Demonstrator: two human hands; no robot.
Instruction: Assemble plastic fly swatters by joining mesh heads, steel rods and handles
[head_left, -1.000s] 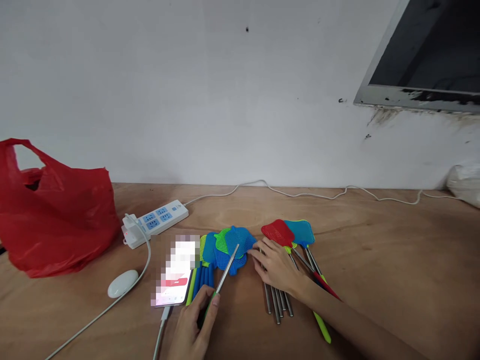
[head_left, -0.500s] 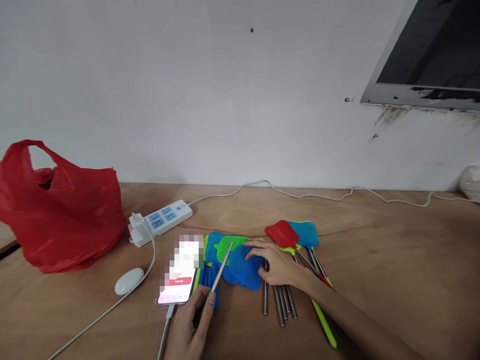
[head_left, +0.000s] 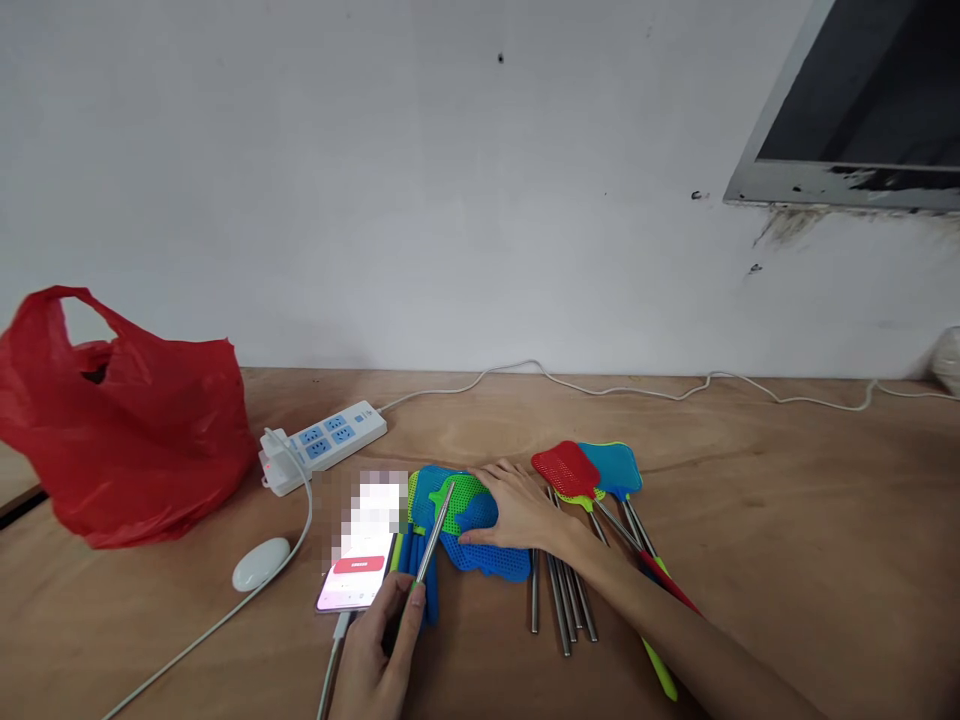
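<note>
My left hand (head_left: pixel 381 640) is closed around a fly swatter handle (head_left: pixel 433 540), whose steel rod points up and away over the pile. Spread over the mesh fly swatter heads is my right hand (head_left: pixel 514 510), thumb and fingers apart. Under it lie a green swatter head (head_left: pixel 452 512) and blue swatter heads (head_left: pixel 480 556), partly hidden by the palm. Several blue grips (head_left: pixel 430 585) lie beside the phone. Right of the pile are loose steel rods (head_left: pixel 564 610). Farther right, swatters with a red head (head_left: pixel 564 470) and a blue head (head_left: pixel 613 468) have rods attached.
A lit phone (head_left: pixel 360 560) with a charging cable lies left of the pile. Behind it is a white power strip (head_left: pixel 352 435). A white oval object (head_left: pixel 260 565) and a red plastic bag (head_left: pixel 150 430) stand farther left. A white cord (head_left: pixel 600 392) runs along the wall.
My right hand has moved left over the swatter heads, its thumb and fingers spreading around the blue one. My left hand still holds the rod, which has shifted slightly left.
</note>
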